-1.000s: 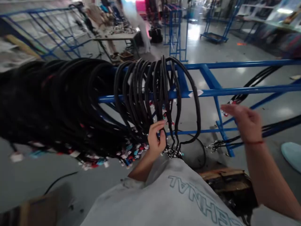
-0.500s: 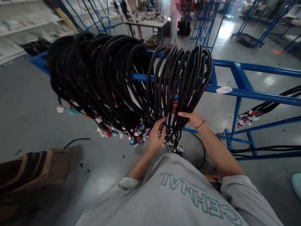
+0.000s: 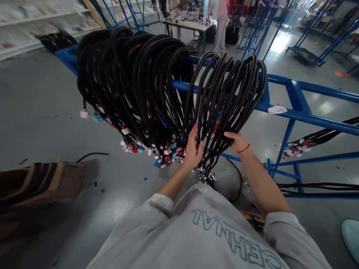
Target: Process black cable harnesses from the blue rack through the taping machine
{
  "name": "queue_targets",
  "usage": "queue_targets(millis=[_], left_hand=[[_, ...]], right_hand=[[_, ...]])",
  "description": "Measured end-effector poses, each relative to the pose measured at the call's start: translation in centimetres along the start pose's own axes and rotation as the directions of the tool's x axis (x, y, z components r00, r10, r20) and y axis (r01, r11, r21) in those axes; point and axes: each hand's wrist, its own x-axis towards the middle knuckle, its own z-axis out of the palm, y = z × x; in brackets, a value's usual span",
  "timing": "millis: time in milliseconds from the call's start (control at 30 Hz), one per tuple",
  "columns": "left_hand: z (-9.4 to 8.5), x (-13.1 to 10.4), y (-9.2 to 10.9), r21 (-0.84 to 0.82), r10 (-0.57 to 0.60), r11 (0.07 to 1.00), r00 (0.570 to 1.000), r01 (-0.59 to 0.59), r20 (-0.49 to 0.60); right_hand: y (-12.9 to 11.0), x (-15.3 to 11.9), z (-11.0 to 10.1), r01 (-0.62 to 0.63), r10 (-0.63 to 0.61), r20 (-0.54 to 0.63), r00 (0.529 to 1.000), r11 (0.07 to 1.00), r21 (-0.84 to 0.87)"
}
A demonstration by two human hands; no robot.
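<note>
Several black wire harnesses [image 3: 214, 87] hang looped over the blue rack rail in front of me, with small white and coloured connectors [image 3: 206, 175] at their lower ends. My left hand [image 3: 193, 151] lies against the left side of this bunch, its fingers stretched upward and the thumb apart. On the right side, my right hand [image 3: 237, 142] is closed around harness strands, thumb in front and the other fingers hidden behind them. A thicker mass of harnesses [image 3: 120, 78] hangs farther left on the same rack.
The blue metal rack [image 3: 322, 117] extends right, with more cables on its lower bars. A cardboard box [image 3: 64, 179] stands on the floor at left. Behind are white shelves [image 3: 17, 22], a table [image 3: 190, 24], a person [image 3: 221, 22] and other blue racks [image 3: 305, 54].
My left hand has moved up along the strands and its fingers have straightened. The harness loops are fanned somewhat wider. The view has shifted, with the rack now farther right in it.
</note>
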Motion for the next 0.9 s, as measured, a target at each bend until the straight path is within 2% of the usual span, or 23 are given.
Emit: queue_targets(millis=[167,233,400,600,667,733,800,867,900], left_hand=[[0.3,1.6,-0.7,-0.009,0.003,1.000,0.973,-0.005,-0.229],[0.4,2.5,-1.4,-0.056,-0.048,0.998,0.970,0.036,-0.240],[1.2,4.0,-3.7,-0.156,-0.176,0.972,0.984,0.174,0.006],[2.0,2.7,-6.1,-0.283,-0.215,0.920,0.954,0.270,0.210],[2.3,2.2,-6.2,-0.305,-0.224,0.905,0.941,0.298,0.255],[2.1,1.9,-5.4,-0.282,-0.206,0.917,0.940,0.282,0.270],[1.2,1.6,-3.9,-0.179,-0.171,0.962,0.967,0.205,0.189],[-0.7,1.7,-2.5,-0.029,-0.106,0.994,0.994,0.105,-0.031],[-1.8,2.0,-2.2,0.032,-0.061,0.997,0.983,0.068,-0.174]], right_hand=[[0.3,-0.1,-0.6,-0.015,0.015,-0.013,1.000,1.000,0.012],[0.4,-0.2,-0.7,-0.017,0.017,-0.015,1.000,1.000,0.019],[0.4,-0.6,-0.7,-0.003,0.003,-0.027,1.000,1.000,0.014],[0.6,-0.6,-1.3,-0.005,0.000,-0.096,0.995,0.999,-0.052],[0.8,-0.7,-1.8,-0.002,-0.010,-0.139,0.990,0.996,-0.087],[0.9,-1.0,-2.3,0.011,-0.038,-0.189,0.981,0.990,-0.143],[0.8,-1.4,-2.4,0.035,-0.087,-0.238,0.967,0.976,-0.214],[0.4,-1.8,-2.1,0.049,-0.129,-0.273,0.953,0.958,-0.282],[0.2,-1.9,-1.8,0.050,-0.138,-0.275,0.952,0.952,-0.303]])
